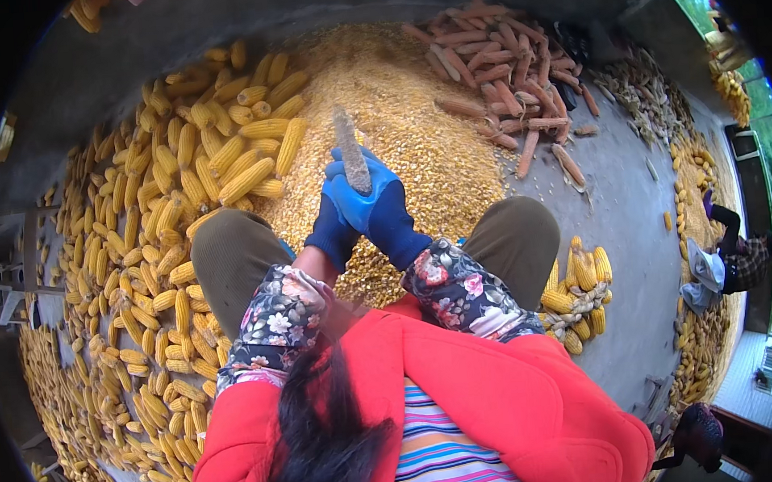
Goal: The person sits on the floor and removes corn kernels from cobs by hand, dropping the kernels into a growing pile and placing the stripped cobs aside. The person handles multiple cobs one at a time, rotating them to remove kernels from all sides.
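Both my hands wear blue coated work gloves and press together between my knees, above a heap of loose corn kernels point(412, 138). A greyish, stripped corn cob point(351, 151) is gripped in my right hand point(386, 190), its far end pointing up and away from me. My left hand point(335, 201) is tucked against the right one and partly covered by it. A small yellow patch shows just behind the cob, perhaps part of an ear. What the left palm holds is hidden.
Unshelled corn ears point(159, 257) cover the floor at left. Bare reddish cobs point(508, 71) lie piled at far right, with dry husks point(648, 98) beyond. Several tied ears point(581, 294) sit beside my right knee. Another person point(740, 263) is near more corn at the right edge.
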Demonstrator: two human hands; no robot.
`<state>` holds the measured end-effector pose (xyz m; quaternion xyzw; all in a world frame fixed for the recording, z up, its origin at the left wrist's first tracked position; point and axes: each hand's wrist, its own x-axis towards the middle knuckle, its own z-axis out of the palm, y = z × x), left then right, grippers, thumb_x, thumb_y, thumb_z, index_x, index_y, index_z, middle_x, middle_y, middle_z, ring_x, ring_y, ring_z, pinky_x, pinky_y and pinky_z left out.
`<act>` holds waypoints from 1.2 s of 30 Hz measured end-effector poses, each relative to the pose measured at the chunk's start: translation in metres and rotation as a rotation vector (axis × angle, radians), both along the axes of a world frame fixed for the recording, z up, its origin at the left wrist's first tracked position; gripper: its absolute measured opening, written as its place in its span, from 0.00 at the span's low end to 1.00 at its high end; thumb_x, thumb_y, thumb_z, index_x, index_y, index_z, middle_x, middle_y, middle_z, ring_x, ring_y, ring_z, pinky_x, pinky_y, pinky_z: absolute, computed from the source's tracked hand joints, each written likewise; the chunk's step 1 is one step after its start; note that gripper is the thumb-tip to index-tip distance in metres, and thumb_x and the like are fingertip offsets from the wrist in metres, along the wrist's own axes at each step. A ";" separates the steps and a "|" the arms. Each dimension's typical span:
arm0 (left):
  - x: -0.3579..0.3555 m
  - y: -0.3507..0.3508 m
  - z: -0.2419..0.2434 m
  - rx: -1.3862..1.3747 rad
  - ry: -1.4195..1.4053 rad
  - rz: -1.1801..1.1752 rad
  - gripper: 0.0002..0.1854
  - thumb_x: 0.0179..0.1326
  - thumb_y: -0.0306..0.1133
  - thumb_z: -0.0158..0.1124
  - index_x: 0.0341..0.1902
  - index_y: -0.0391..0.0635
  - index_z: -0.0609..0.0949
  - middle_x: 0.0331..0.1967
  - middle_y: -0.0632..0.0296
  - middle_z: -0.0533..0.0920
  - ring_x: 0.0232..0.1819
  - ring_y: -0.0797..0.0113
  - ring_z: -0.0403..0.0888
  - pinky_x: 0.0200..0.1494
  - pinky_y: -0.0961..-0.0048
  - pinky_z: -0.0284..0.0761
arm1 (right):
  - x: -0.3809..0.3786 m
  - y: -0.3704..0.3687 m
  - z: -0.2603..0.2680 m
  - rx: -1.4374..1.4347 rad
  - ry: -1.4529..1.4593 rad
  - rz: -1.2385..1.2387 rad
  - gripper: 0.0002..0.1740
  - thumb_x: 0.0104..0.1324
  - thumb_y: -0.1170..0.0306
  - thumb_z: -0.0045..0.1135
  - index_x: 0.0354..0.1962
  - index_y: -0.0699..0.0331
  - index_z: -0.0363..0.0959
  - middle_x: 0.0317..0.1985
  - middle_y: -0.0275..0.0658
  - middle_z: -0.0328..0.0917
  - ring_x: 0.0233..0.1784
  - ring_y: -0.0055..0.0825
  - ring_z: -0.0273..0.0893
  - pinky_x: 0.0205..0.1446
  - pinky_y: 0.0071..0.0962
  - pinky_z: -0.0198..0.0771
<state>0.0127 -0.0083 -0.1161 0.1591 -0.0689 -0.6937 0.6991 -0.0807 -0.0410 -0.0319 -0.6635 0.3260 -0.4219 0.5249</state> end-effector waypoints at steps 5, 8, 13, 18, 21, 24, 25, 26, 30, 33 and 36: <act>-0.029 -0.004 0.018 0.181 -0.239 0.021 0.23 0.78 0.51 0.50 0.60 0.44 0.77 0.45 0.59 0.84 0.46 0.65 0.84 0.51 0.69 0.81 | -0.006 -0.025 -0.029 0.085 -0.126 -0.196 0.13 0.63 0.67 0.67 0.42 0.65 0.83 0.44 0.40 0.84 0.45 0.32 0.83 0.51 0.32 0.77; -0.054 0.026 0.041 0.375 -0.321 -0.226 0.32 0.75 0.62 0.51 0.65 0.48 0.77 0.42 0.61 0.85 0.39 0.64 0.84 0.38 0.64 0.84 | -0.036 -0.095 -0.044 0.453 -0.045 -0.394 0.15 0.69 0.64 0.65 0.47 0.67 0.82 0.41 0.36 0.85 0.41 0.26 0.82 0.46 0.28 0.77; -0.016 0.009 0.043 0.288 -0.142 -0.088 0.34 0.74 0.65 0.47 0.63 0.47 0.77 0.45 0.55 0.86 0.41 0.60 0.87 0.43 0.64 0.87 | -0.023 -0.035 -0.001 0.288 -0.130 -0.122 0.18 0.70 0.67 0.63 0.54 0.67 0.82 0.43 0.34 0.85 0.42 0.22 0.81 0.48 0.25 0.77; -0.014 0.017 0.016 0.150 -0.325 0.116 0.28 0.79 0.57 0.43 0.62 0.45 0.76 0.48 0.58 0.84 0.50 0.63 0.85 0.54 0.66 0.82 | -0.004 0.002 0.014 -0.122 0.097 0.044 0.20 0.65 0.68 0.65 0.53 0.67 0.80 0.51 0.43 0.83 0.51 0.30 0.81 0.57 0.30 0.75; -0.048 0.010 0.082 0.428 -0.204 0.044 0.25 0.79 0.55 0.45 0.61 0.48 0.77 0.36 0.63 0.83 0.35 0.66 0.84 0.37 0.68 0.82 | -0.009 -0.027 -0.054 -0.197 0.170 -0.248 0.18 0.71 0.67 0.63 0.55 0.68 0.78 0.43 0.37 0.86 0.40 0.22 0.81 0.45 0.26 0.77; -0.056 0.018 0.022 0.324 -0.210 -0.017 0.29 0.77 0.61 0.46 0.63 0.51 0.78 0.41 0.65 0.85 0.34 0.67 0.83 0.30 0.73 0.80 | -0.014 -0.060 -0.022 0.333 0.206 -0.365 0.16 0.70 0.67 0.64 0.49 0.70 0.82 0.43 0.38 0.86 0.46 0.22 0.82 0.52 0.24 0.76; -0.051 0.021 0.058 0.342 -0.244 -0.085 0.29 0.77 0.61 0.47 0.65 0.51 0.77 0.43 0.66 0.85 0.34 0.68 0.83 0.30 0.72 0.80 | -0.016 -0.063 -0.028 0.229 0.047 -0.400 0.17 0.70 0.67 0.65 0.50 0.70 0.82 0.43 0.37 0.86 0.45 0.22 0.82 0.50 0.24 0.77; -0.053 0.015 0.060 0.334 -0.219 -0.076 0.30 0.76 0.63 0.47 0.64 0.53 0.78 0.43 0.64 0.86 0.32 0.65 0.84 0.30 0.70 0.82 | -0.026 -0.063 -0.033 0.230 0.048 -0.355 0.18 0.70 0.67 0.65 0.51 0.70 0.81 0.45 0.38 0.86 0.46 0.22 0.82 0.51 0.25 0.77; -0.025 0.013 0.046 0.279 -0.101 0.003 0.28 0.77 0.59 0.48 0.65 0.52 0.76 0.48 0.62 0.85 0.47 0.64 0.86 0.46 0.65 0.86 | -0.028 -0.011 0.025 0.148 0.061 -0.087 0.22 0.67 0.67 0.66 0.56 0.68 0.78 0.52 0.42 0.84 0.51 0.28 0.83 0.55 0.29 0.77; -0.034 0.013 0.023 0.103 -0.266 0.225 0.20 0.79 0.53 0.48 0.54 0.50 0.78 0.40 0.65 0.82 0.46 0.73 0.83 0.40 0.67 0.82 | -0.010 0.011 0.007 -0.635 0.339 -0.150 0.25 0.59 0.64 0.70 0.52 0.65 0.78 0.50 0.53 0.82 0.49 0.50 0.83 0.56 0.40 0.77; -0.040 0.019 0.023 0.055 -0.445 -0.035 0.22 0.77 0.54 0.53 0.56 0.48 0.80 0.44 0.62 0.85 0.44 0.66 0.84 0.48 0.71 0.81 | -0.010 -0.028 -0.015 -0.076 0.267 -0.343 0.20 0.63 0.66 0.67 0.51 0.66 0.80 0.47 0.51 0.85 0.46 0.44 0.85 0.54 0.36 0.78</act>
